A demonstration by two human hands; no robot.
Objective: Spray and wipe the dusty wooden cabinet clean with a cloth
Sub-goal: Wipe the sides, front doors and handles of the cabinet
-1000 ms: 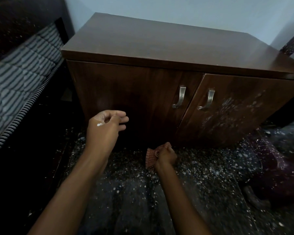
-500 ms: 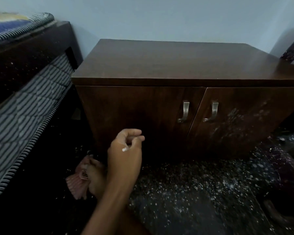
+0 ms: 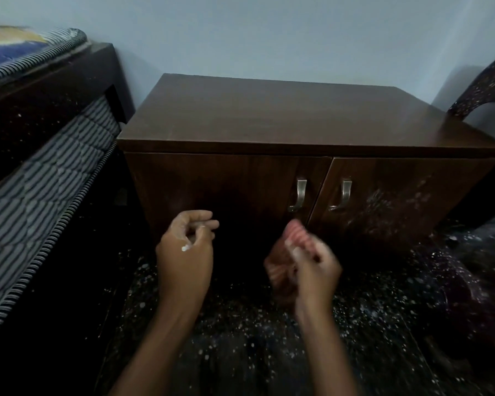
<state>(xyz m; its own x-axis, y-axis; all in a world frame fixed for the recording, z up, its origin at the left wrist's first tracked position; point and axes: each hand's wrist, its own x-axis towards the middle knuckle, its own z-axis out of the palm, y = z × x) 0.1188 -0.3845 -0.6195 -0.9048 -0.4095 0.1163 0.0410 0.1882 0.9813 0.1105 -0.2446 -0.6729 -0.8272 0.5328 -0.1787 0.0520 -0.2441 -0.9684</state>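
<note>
Cloth (image 3: 293,238) now raised before cabinet (image 3: 269,118)

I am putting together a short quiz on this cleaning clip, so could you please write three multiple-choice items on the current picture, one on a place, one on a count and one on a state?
1. Where is the striped mattress relative to the cabinet?
A. To its left
B. On top of it
C. To its right

2. How many metal handles show on the cabinet front?
A. One
B. Two
C. Four

3. What state is the right hand in?
A. Open and empty
B. Closed on a reddish cloth
C. Pulling a handle

Answers:
1. A, since the mattress runs along the left edge of the view.
2. B, one handle on the left door and one handle on the right door.
3. B, the blurred cloth sticks out of the grip, short of the doors.
</note>
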